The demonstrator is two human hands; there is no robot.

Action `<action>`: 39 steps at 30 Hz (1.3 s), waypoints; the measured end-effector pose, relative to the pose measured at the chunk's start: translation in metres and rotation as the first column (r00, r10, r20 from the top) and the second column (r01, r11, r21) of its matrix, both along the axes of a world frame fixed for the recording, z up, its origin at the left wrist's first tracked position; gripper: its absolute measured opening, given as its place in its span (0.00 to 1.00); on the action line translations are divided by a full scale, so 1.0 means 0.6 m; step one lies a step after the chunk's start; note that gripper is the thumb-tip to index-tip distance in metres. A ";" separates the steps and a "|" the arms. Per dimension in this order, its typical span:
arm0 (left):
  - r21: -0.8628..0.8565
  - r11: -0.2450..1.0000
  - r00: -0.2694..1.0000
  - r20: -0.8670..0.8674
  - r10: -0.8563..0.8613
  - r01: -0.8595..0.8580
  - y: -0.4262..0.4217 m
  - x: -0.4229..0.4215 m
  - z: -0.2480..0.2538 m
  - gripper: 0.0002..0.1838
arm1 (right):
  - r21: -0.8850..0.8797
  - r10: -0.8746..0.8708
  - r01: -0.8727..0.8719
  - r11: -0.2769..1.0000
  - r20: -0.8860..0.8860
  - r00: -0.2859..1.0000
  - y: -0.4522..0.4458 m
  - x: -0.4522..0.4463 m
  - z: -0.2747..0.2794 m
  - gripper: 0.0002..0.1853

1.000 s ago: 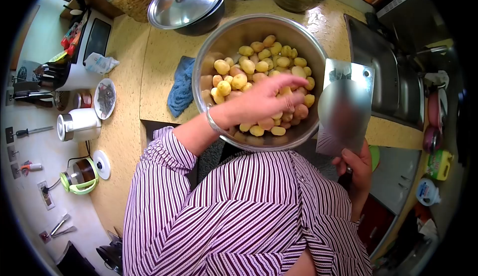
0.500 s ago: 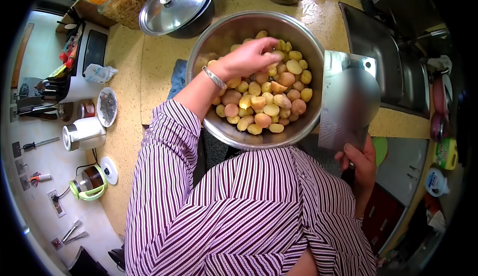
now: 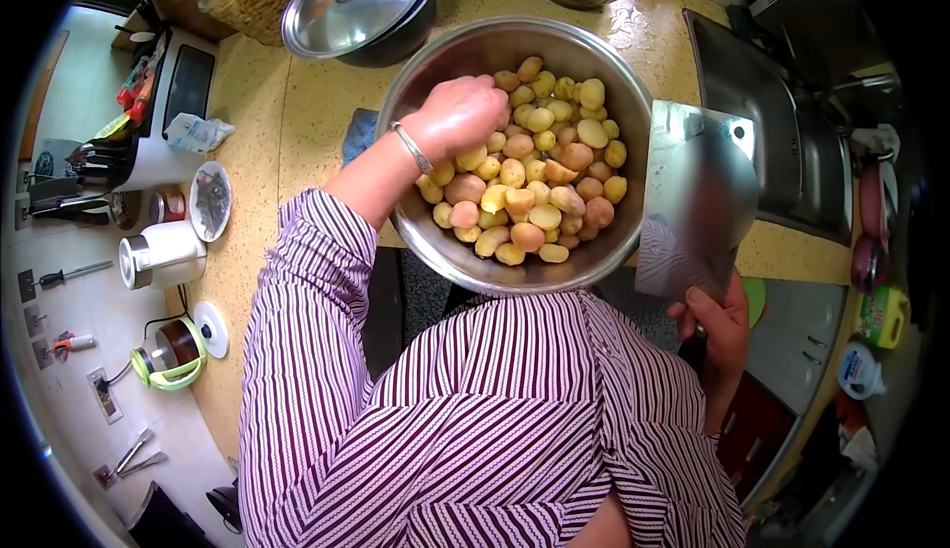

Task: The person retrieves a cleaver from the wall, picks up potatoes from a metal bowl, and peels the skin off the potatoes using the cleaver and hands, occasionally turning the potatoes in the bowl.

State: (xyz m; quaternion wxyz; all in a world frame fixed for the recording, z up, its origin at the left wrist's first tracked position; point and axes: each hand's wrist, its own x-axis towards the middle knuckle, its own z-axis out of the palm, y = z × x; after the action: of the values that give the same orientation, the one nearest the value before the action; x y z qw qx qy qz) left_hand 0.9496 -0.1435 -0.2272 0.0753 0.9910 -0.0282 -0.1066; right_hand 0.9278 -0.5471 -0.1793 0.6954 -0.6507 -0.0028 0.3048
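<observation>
The potatoes lay in the metal bowl, mostly rightward and bodyward of the left hand, the nearer one. Its fingers were curled among them; whether they gripped one couldn't be told. The right hand gripped the cleaver, blade upward beside the bowl.

The left hand reaches forward, palm down and curled; the right hand grips.

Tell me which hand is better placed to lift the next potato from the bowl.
Left, I'd judge. The left hand is over the potatoes in the steel bowl, while the right hand grips a cleaver beside the bowl. Whether the left holds anything is hidden.
</observation>
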 end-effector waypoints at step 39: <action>-0.713 -0.697 0.926 -0.209 0.314 0.075 -0.194 -0.028 0.071 0.27 | -0.326 0.343 -0.208 0.922 0.437 0.831 0.083 -0.008 0.067 0.17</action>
State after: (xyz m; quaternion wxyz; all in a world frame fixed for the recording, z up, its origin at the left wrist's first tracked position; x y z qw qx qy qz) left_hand 0.9330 -0.2598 -0.1846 0.9413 0.3185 0.0428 0.1037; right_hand 0.9231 -0.4975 -0.1389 0.5270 -0.7857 -0.2313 0.2268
